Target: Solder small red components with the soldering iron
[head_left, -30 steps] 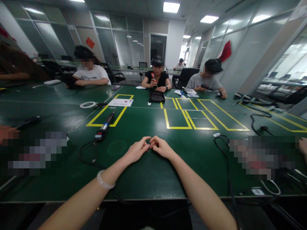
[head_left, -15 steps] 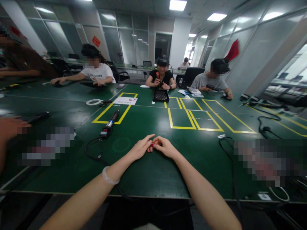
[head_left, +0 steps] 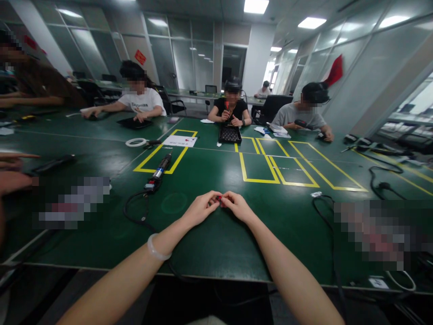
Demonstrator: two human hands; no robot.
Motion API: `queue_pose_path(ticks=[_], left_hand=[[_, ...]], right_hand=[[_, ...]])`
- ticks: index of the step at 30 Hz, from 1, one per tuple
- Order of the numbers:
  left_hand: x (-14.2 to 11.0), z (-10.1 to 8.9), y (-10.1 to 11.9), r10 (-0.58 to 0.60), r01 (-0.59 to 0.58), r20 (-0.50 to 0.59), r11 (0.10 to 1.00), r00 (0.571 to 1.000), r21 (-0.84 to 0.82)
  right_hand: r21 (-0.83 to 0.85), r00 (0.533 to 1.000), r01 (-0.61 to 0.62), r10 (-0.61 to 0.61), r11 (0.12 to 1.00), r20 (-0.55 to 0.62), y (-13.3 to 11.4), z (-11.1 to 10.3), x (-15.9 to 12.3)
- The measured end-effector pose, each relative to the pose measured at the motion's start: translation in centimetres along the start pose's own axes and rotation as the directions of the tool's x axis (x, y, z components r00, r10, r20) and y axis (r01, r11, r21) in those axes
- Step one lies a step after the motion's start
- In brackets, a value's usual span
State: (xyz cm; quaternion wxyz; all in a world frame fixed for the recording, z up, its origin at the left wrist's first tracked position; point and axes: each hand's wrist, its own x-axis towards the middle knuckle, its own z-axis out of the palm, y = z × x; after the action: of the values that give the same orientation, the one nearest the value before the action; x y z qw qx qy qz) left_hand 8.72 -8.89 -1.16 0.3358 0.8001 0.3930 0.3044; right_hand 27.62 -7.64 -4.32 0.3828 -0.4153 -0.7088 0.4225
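A small red piece [head_left: 220, 198] with a dark part is pinched between my two hands over the green table. It is too small and too covered by fingers to tell its kind. My left hand [head_left: 204, 207] closes on it from the left, fingers curled and thumb pressed in. From the other side my right hand [head_left: 237, 206] grips it with thumb and fingertips. Left of my hands, an electric screwdriver [head_left: 160, 172] with a black and blue body lies on the table, its cable [head_left: 130, 214] looping toward me.
Yellow tape rectangles [head_left: 260, 181] mark the green table [head_left: 216, 253]. A white sheet [head_left: 180, 141], a white ring [head_left: 136, 142] and a black tray [head_left: 230, 134] lie farther off. Co-workers sit around the table. A black cable [head_left: 324, 216] runs at my right; another person's hand [head_left: 16, 174] shows at left.
My left fingers have curled in from a straighter pose, and both hands now pinch the red piece at their tips. The view has shifted slightly.
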Motion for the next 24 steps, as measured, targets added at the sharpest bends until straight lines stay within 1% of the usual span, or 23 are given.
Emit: queue_pose_path(ticks=[5,11,16,21,24], left_hand=[[0.01,-0.18,0.06,-0.039,0.039,-0.006,0.999,0.999,-0.003],[0.07,-0.04,-0.01,-0.038,0.038,-0.023,0.999,0.999,-0.003],[0.17,0.00,-0.21,-0.032,0.033,-0.051,0.999,0.998,0.018],[0.24,0.00,-0.35,-0.035,0.037,-0.081,0.999,0.996,0.026],[0.26,0.01,-0.38,-0.043,0.044,-0.080,0.999,0.996,0.023]], right_hand=[[-0.025,1.000,-0.015,0.016,1.000,0.008,-0.22,-0.08,-0.07],[0.072,1.000,-0.022,0.022,0.997,-0.001,0.13,0.04,0.04],[0.118,1.000,0.008,-0.010,0.993,0.011,0.39,0.19,0.01],[0.094,1.000,0.024,-0.025,0.995,0.015,0.03,0.20,-0.05],[0.080,0.999,0.033,-0.035,0.996,0.015,-0.17,0.13,-0.07]])
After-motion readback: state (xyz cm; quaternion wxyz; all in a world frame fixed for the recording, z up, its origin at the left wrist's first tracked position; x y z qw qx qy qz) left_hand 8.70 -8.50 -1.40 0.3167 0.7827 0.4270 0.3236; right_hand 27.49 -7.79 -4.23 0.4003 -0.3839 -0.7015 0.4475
